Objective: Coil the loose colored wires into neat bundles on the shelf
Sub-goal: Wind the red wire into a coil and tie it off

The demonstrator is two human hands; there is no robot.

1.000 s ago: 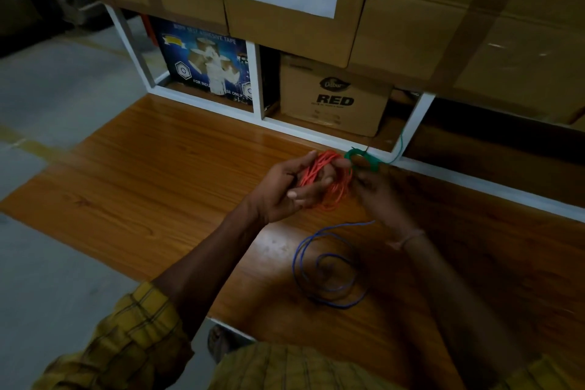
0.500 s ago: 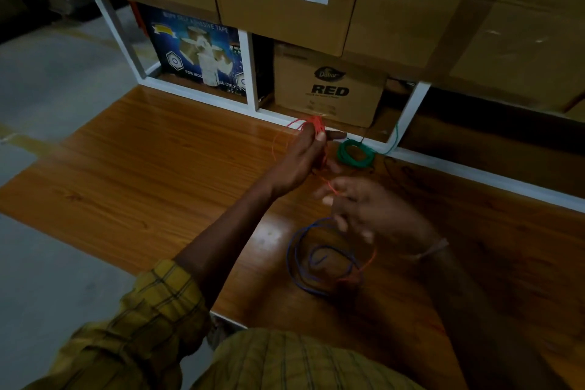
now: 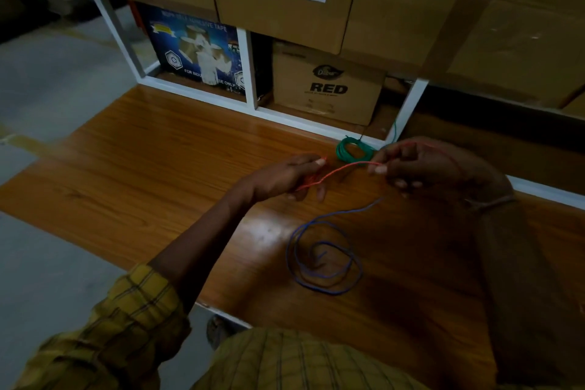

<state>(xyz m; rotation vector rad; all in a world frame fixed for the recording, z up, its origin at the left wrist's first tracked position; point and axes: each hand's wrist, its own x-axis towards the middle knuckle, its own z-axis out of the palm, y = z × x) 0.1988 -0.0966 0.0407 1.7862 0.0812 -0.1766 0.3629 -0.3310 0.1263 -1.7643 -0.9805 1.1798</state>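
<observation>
An orange wire (image 3: 343, 169) stretches between both hands above the wooden shelf board (image 3: 158, 174). My left hand (image 3: 285, 179) grips one end of it, with a small bunch of orange wire under its fingers. My right hand (image 3: 427, 168) pinches the other end, and a thin loop of the wire runs over its back. A green wire (image 3: 353, 150), coiled into a small bundle, lies on the board just behind the hands. A blue wire (image 3: 323, 258) lies in loose loops on the board in front of the hands.
White shelf frame uprights (image 3: 250, 70) stand behind the board. A cardboard box marked RED (image 3: 327, 85) and a blue printed box (image 3: 196, 51) sit in the lower bays, larger cartons (image 3: 285, 6) above. Grey floor (image 3: 47, 89) lies to the left.
The orange coil held in both hands a second ago has come apart. My left hand lowered, my right hand rose to the right, and the wire is now pulled out straight between them.
</observation>
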